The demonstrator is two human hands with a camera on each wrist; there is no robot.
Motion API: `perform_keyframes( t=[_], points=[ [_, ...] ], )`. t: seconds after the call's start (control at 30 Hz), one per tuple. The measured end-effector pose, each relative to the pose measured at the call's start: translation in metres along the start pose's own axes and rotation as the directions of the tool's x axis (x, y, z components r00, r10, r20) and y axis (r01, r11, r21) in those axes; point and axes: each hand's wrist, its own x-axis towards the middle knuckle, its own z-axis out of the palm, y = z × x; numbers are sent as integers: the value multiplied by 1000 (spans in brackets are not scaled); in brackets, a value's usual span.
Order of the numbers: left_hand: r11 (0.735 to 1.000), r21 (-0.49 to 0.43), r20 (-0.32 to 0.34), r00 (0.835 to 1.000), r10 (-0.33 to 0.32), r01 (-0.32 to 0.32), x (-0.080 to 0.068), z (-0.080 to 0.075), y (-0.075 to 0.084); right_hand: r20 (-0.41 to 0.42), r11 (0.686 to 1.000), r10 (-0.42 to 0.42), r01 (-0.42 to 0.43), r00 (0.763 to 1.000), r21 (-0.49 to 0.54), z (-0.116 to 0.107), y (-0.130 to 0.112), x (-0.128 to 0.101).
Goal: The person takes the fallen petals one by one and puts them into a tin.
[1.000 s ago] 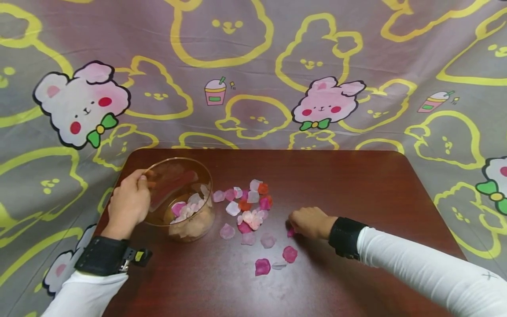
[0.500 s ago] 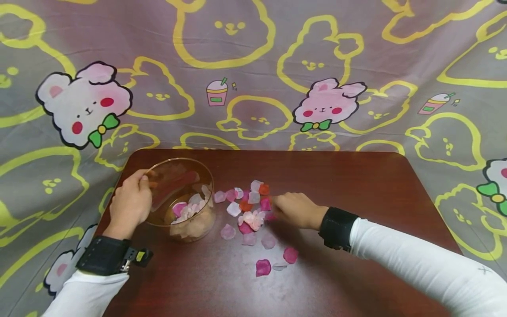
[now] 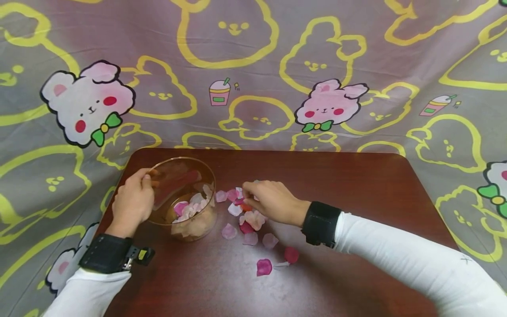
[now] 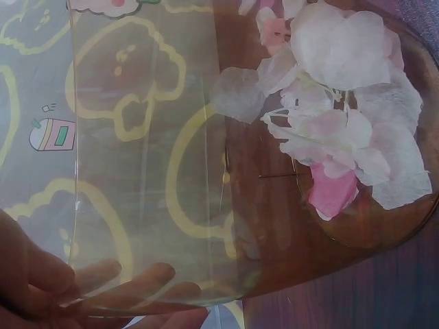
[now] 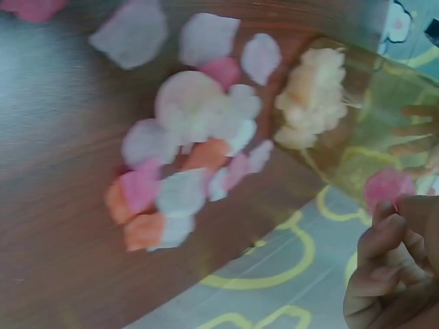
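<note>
Now L hand (image 3: 132, 204) gripping bowl (image 3: 186, 198) rim, R fingers (image 5: 384, 226) pinching pink petal (image 5: 387, 187)

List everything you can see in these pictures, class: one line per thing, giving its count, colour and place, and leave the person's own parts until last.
glass bowl: one, clear, left part of the table, tilted, rim held by the left hand.
petals in the bowl: a small heap, white and pink, at the bowl's low side.
loose petals: a scatter, pink, white and orange, on the table right of the bowl.
table: one, dark reddish brown.
cloth: one, grey with yellow outlines and pink bunnies, behind and around the table.
wrist straps: two, black, one on each wrist.
left hand: grips the bowl's rim.
right hand: above the loose petals, pinching a pink petal.
</note>
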Motion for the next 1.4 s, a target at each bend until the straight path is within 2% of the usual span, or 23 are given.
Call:
perform_keyframes(
  t=[0.37, 0.97, 1.23, 1.4],
  points=[
    [1000, -15, 15, 1000, 1, -1, -1, -1, -1, -39, 998, -57, 57, 998, -15, -4, -33, 26],
    [1000, -13, 7, 1000, -6, 6, 0, -1, 0, -41, 996, -79, 78, 996, -43, -2, -60, 58],
    [1000, -17, -7, 1000, -3, 3, -1, -1, 1, -8, 995, -47, 46, 999, -89, 0, -64, 63],
    [1000, -20, -9, 1000, 9, -9, -1, -1, 1, -44, 998, -36, 34, 998, -43, -3, -55, 56]
  ],
)
